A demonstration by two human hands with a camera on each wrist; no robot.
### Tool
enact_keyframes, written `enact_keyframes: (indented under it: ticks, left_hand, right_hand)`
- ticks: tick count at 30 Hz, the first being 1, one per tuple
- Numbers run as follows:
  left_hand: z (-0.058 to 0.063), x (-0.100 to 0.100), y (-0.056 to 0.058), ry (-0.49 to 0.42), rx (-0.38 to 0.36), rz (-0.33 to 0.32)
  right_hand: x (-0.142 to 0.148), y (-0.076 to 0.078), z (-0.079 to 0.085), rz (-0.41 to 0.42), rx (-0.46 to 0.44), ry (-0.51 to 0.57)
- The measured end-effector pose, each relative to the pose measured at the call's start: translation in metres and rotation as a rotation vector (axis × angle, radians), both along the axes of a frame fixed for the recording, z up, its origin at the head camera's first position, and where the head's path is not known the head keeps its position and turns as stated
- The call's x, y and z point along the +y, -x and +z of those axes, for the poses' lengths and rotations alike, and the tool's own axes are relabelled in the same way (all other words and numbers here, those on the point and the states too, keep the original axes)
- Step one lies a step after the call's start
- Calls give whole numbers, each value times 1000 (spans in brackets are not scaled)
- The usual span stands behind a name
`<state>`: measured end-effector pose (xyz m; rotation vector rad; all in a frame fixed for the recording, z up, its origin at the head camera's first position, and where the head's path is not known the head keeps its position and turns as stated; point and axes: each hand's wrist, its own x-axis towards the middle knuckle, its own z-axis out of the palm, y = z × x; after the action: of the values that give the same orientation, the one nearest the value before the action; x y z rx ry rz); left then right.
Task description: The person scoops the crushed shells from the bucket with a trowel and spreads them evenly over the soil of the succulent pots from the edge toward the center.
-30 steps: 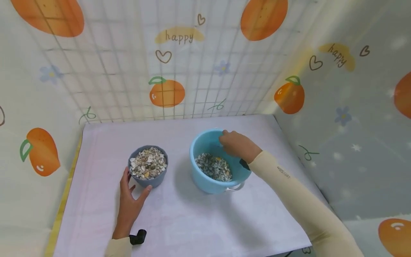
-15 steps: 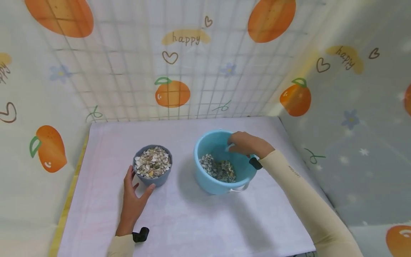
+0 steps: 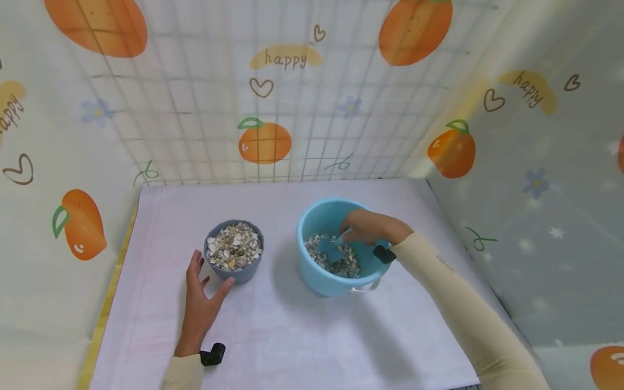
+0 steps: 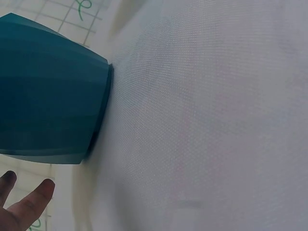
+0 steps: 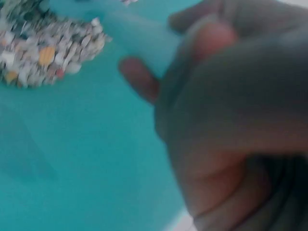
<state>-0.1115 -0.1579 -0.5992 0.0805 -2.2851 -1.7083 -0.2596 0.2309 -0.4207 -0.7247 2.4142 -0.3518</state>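
Observation:
My right hand (image 3: 368,226) reaches into a light blue bucket (image 3: 317,280) and grips the handle of a blue toy shovel (image 3: 331,251). The shovel's blade lies among crushed shells (image 5: 57,50) at the bucket's bottom. In the right wrist view the fingers wrap round the pale handle, slightly blurred. To the left, a blue-grey flower pot (image 3: 244,274) stands upright, filled close to its rim with shell bits (image 3: 234,247). My left hand (image 3: 202,306) is spread at the pot's near left side, thumb near its front. The left wrist view shows two fingertips just apart from the faceted pot wall.
Both containers stand on a table with a white cloth (image 3: 273,336). A white bucket handle (image 3: 365,288) hangs at the bucket's near right side. Curtains printed with oranges (image 3: 265,143) close off the back and both sides, with a wire grid behind the rear one.
My right hand dips lower in the bucket, and the shovel's blade comes down into the shells. My left hand stays beside the pot. The head view shifts slightly.

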Motion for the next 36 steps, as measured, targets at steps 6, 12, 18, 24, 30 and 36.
enact_keyframes:
  ticks: [6, 12, 18, 24, 30, 36]
  left_hand:
    - [2, -4, -3, -9, -5, 8]
    - [3, -3, -4, -14, -4, 2]
    - [3, -2, -5, -15, 3, -3]
    - [3, -1, -6, -24, -14, -5]
    - [2, 1, -7, -22, -16, 2]
    - [2, 2, -8, -20, -18, 2]
  right_hand:
    - [-3, -1, -1, 28, -23, 13]
    - [1, -3, 3, 63, -33, 48]
    - [6, -4, 9, 98, -67, 104]
    - [10, -8, 18, 100, -136, 182]
    - [28, -13, 23, 18, -112, 223]
    - [52, -23, 28, -27, -134, 328]
